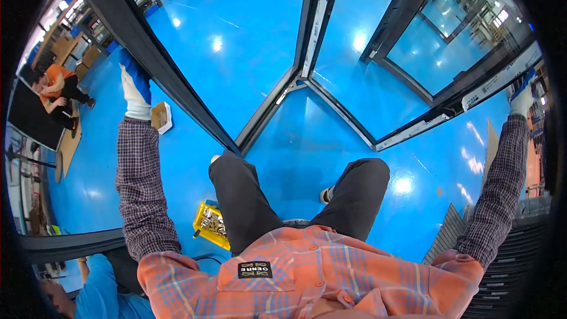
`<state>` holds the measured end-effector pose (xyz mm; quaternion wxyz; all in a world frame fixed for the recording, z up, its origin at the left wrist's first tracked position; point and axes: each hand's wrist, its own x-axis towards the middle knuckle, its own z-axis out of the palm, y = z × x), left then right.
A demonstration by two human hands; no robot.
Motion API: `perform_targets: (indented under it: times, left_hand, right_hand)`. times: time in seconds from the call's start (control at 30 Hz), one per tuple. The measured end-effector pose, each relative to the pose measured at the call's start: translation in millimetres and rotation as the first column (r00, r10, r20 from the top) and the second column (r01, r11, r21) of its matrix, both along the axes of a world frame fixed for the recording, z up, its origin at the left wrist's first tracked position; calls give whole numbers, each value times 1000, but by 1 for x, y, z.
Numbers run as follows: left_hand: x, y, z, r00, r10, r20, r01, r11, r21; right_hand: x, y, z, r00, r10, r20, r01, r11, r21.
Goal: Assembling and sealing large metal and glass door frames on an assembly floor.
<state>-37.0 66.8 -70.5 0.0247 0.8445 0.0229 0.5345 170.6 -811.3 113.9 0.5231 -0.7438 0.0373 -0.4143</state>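
My left hand (135, 85), in a white and blue glove, is closed on the dark upright of a large metal door or window frame (159, 59). My right hand (522, 98), also gloved, grips the far right side of a dark frame section (502, 80) with white protective strips. Its fingers are partly hidden at the picture's rim. Between my arms, the frame's lower rails (339, 109) meet at an angled corner. A glazed panel (455, 35) is at the upper right.
Beside my left knee sits a yellow bin (211, 224) of small metal parts. A small open box (161, 117) lies near my left hand. One person in orange (54, 85) sits far left; another in blue (109, 289) is close at lower left. Dark slatted material (514, 260) stands right.
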Motion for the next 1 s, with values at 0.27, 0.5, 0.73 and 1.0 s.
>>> perform_targets:
  times: [0.27, 0.5, 0.73, 1.0]
  left_hand:
    - [4, 34, 6, 840, -536, 86, 492, 685, -538]
    - [9, 28, 8, 650, -521, 554, 690, 98, -717]
    - [-23, -210, 21, 457, -693, 558, 761, -19, -648]
    - [-21, -264, 14, 262, -745, 614, 658, -328, -678]
  right_hand:
    - [39, -14, 0, 985, -124, 119, 129, 991, -35]
    - [48, 2, -9, 935, -154, 320, 213, 964, -159]
    - [51, 9, -14, 837, -224, 499, 391, 883, -260]
    - [75, 4, -25, 896, -438, -75, 400, 868, -292]
